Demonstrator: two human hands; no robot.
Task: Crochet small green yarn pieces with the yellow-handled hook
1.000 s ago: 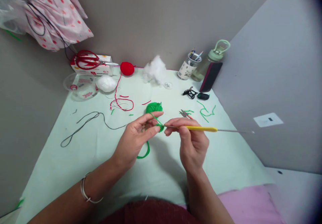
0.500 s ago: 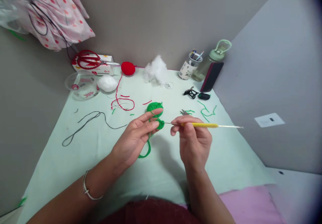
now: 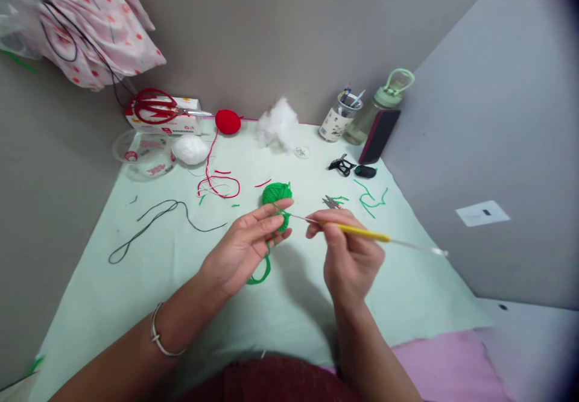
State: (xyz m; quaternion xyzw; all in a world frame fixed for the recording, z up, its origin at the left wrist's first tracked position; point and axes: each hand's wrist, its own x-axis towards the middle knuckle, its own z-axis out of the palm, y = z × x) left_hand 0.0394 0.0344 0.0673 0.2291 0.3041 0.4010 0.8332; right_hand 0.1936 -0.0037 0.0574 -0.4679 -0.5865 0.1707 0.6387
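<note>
Between thumb and fingers, my left hand [image 3: 246,239] pinches a small green crochet piece [image 3: 283,222], with green yarn running over its fingers. A loop of green yarn [image 3: 266,266] hangs below that hand. My right hand [image 3: 350,251] grips a crochet hook [image 3: 362,232] by its yellow handle, like a pen. The hook's thin metal tip reaches the upper edge of the green piece; its other metal end points right and slightly down. Just behind the left fingers lies a green yarn ball [image 3: 277,193], partly covered by them.
Thread snips [image 3: 332,202] and green yarn scraps [image 3: 373,197] lie beyond my right hand. Farther back are a red yarn ball [image 3: 228,122], white stuffing [image 3: 278,125], a pen cup [image 3: 339,119], a bottle [image 3: 368,116] and a phone [image 3: 380,137]. A dark cord [image 3: 154,218] lies left.
The hook has tilted, its tip rising to the top of the green piece and its rear end dropping. My left fingers have shifted slightly around the piece.
</note>
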